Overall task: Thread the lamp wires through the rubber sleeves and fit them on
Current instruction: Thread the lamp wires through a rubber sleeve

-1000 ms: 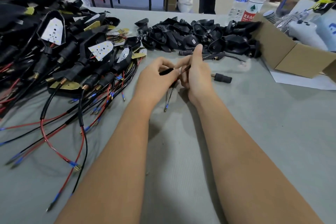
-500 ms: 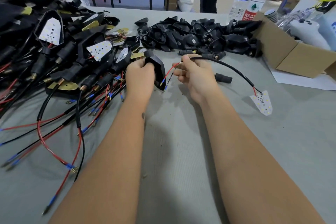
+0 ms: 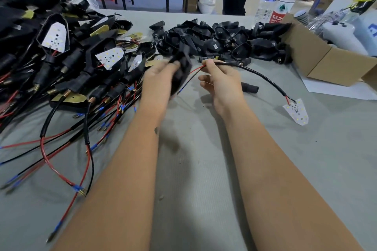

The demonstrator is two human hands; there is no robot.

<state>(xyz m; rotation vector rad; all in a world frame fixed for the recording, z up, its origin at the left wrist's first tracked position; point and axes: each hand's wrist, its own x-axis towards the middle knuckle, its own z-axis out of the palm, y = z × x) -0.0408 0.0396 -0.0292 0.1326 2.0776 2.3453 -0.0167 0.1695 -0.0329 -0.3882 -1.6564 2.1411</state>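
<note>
Fingers of the left hand point(image 3: 161, 79) curl round a black rubber sleeve point(image 3: 181, 71), which is blurred, so how exactly it sits in the grip cannot be told. Just to its right, the right hand point(image 3: 222, 83) pinches the black-jacketed lamp wire point(image 3: 257, 74) between thumb and forefinger near the bared end, the other fingers loosely bent. From that pinch a red lead point(image 3: 196, 69) and a black lead point(image 3: 186, 85) run down and left, close to the sleeve; whether they touch it cannot be told. The wire arcs away to the right of the right hand and ends at a white LED board point(image 3: 296, 112) lying on the grey table cover point(image 3: 204, 169). A short black connector point(image 3: 250, 88) lies just beyond the right wrist. Beyond both hands sits a heap of black lamp housings point(image 3: 220, 40); left of the left hand, a pile of wired lamps point(image 3: 67, 63). Right of the right hand, well apart, stands a cardboard box point(image 3: 326, 63).
</note>
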